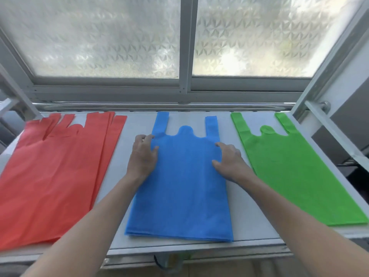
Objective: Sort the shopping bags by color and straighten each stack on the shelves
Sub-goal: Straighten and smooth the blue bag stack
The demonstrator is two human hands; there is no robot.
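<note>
white shelf [136, 124] below frosted window [99, 37]: red bag stack [56, 176] at left, fanned and uneven; green bag stack [289, 172] at right, squared. blue bag stack [179, 192] in the middle, left hand [142, 156] and right hand [229, 162] pressing its side edges, fingers straight, slightly spread.

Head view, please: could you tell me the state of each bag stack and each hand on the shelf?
Red nonwoven shopping bag stack: flat, fanned out, edges and handles uneven.
Blue nonwoven shopping bag stack: flat, edges nearly aligned, a hand at each side.
Green nonwoven shopping bag stack: flat, neat, untouched.
Left hand: open, resting on the blue stack's left edge.
Right hand: open, resting on its right edge.
</note>
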